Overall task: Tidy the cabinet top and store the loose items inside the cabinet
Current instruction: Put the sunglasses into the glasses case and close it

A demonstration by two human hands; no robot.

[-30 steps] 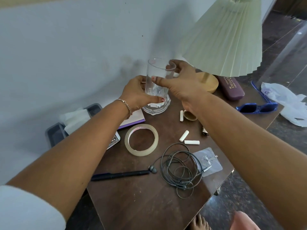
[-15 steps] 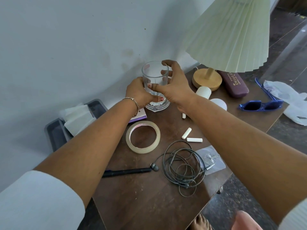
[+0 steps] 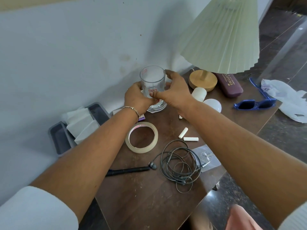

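both hands, left hand [image 3: 137, 98] and right hand [image 3: 174, 93], have their fingers wrapped round the drinking glass [image 3: 152, 82] on its glass coaster [image 3: 157, 107]. lifted carelessly, it could slip, or knock the lamp base [image 3: 203, 80] to its right.

A home is suggested, likely a bedroom corner: a small wooden cabinet top [image 3: 149, 196] set against a plain wall carries a pleated-shade table lamp [image 3: 221, 35], a spectacle case [image 3: 230, 84], sunglasses [image 3: 254, 103] and earphones [image 3: 179, 165] (all everyday personal clutter)
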